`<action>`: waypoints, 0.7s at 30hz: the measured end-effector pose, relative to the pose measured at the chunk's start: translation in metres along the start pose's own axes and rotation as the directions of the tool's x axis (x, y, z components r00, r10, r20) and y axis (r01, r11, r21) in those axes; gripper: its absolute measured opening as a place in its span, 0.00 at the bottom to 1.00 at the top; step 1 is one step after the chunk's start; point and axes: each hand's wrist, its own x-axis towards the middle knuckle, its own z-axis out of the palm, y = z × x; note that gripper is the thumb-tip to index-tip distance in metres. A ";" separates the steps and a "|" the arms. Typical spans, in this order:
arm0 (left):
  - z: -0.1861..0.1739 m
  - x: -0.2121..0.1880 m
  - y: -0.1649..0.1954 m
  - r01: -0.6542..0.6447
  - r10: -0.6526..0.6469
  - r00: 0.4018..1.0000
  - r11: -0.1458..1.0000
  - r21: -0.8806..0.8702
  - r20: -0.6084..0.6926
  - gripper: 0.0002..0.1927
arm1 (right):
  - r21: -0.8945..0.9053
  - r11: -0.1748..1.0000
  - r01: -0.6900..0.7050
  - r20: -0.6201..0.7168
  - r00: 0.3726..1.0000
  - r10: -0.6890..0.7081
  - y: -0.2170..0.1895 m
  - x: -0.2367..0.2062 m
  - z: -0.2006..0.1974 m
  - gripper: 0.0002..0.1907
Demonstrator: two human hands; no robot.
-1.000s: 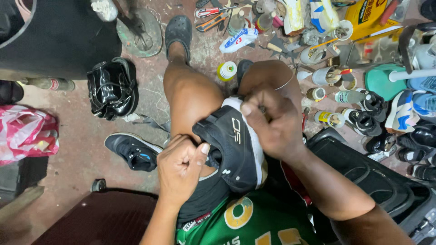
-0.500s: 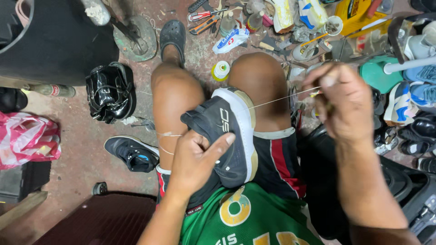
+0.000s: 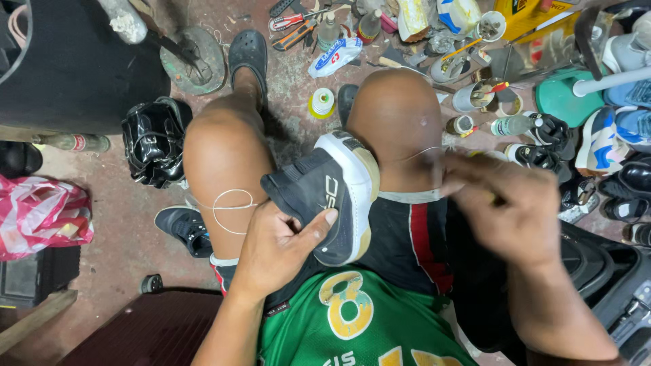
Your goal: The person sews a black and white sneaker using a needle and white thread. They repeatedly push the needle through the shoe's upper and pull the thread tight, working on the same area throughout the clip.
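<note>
Your left hand (image 3: 281,247) clamps the shoe (image 3: 325,196); your right hand (image 3: 505,210) pinches thread (image 3: 230,203) toward 3 o'clock; its slack loop could knot.

Two hands — left (image 3: 281,247), right (image 3: 508,210) — one black shoe (image 3: 325,193) on the lap, one red bag (image 3: 41,215) at left, one thread spool (image 3: 321,103) on the floor.

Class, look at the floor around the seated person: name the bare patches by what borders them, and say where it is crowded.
Bare floor lies between the pink plastic bag, the black bag and the loose black sneaker. A smaller patch sits between the clog and the thread spool. The upper right is crowded with tools, bottles, cups and shoes.
</note>
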 end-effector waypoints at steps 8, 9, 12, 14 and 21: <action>0.008 -0.002 0.003 -0.080 0.080 0.997 0.984 0.157 0.002 0.07 | 0.125 0.982 0.140 0.139 0.978 -0.157 -0.043 0.011 0.017 0.17; 0.008 -0.002 0.002 -0.085 0.086 0.996 0.983 0.166 -0.002 0.07 | 0.110 0.979 0.170 0.146 0.972 -0.185 -0.044 0.013 0.018 0.17; 0.008 -0.004 0.000 -0.008 0.017 0.999 0.970 0.242 -0.037 0.09 | 0.033 0.977 0.210 0.137 0.968 -0.212 -0.048 0.013 0.020 0.18; 0.008 -0.003 -0.002 -0.051 0.058 0.998 0.974 0.219 -0.027 0.09 | 0.014 0.980 0.201 0.143 0.969 -0.201 -0.049 0.013 0.021 0.17; 0.012 -0.002 -0.005 0.008 0.002 0.998 0.985 0.175 -0.057 0.08 | -0.022 0.979 0.203 0.145 0.969 -0.198 -0.050 0.013 0.022 0.18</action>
